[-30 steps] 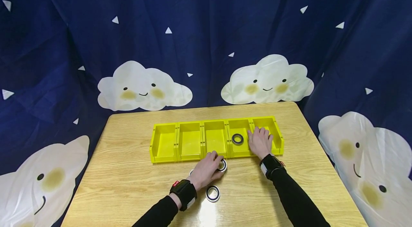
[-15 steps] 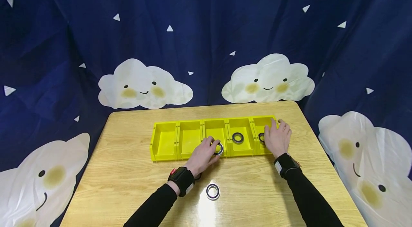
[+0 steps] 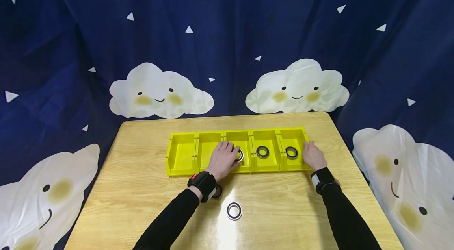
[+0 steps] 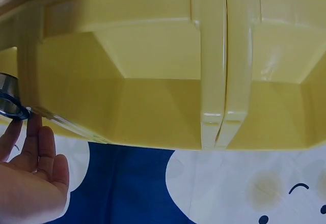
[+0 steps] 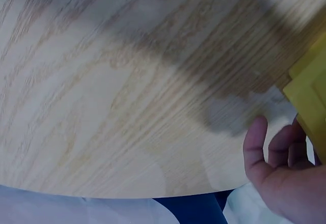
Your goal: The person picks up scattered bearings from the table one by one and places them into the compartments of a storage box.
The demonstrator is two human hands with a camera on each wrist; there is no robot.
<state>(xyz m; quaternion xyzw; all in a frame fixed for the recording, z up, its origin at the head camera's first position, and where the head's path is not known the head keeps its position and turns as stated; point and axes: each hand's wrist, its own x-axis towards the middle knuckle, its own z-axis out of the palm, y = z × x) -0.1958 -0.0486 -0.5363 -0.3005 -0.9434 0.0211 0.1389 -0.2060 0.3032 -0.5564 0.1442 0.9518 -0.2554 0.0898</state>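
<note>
- Since a second ago, the left hand (image 3: 220,159) has moved from the bare wood in front of the bins to the middle bin, bringing a silver-and-black ring-shaped metal bearing (image 3: 242,156) with it
- Its fingertips are clamped on that bearing, which shows within the middle bin's outline in the head view
- Meanwhile the right hand (image 3: 314,156) has left the inside of the rightmost bin and is now against that bin's outer right wall; its fingers are bent, but I cannot tell from these views whether they grip the wall
- Five open yellow plastic bins (image 3: 181,153) stand side by side in a row on a pale wood-grain table (image 3: 142,199)
- One dark-faced ring bearing (image 3: 263,157) lies flat in the fourth bin from the left, and another black ring bearing (image 3: 292,158) lies flat in the rightmost
- On the table, nearer the person, lies a loose silver-rimmed bearing (image 3: 229,211), and beside the left wrist a partly hidden dark ring (image 3: 221,192)
</note>
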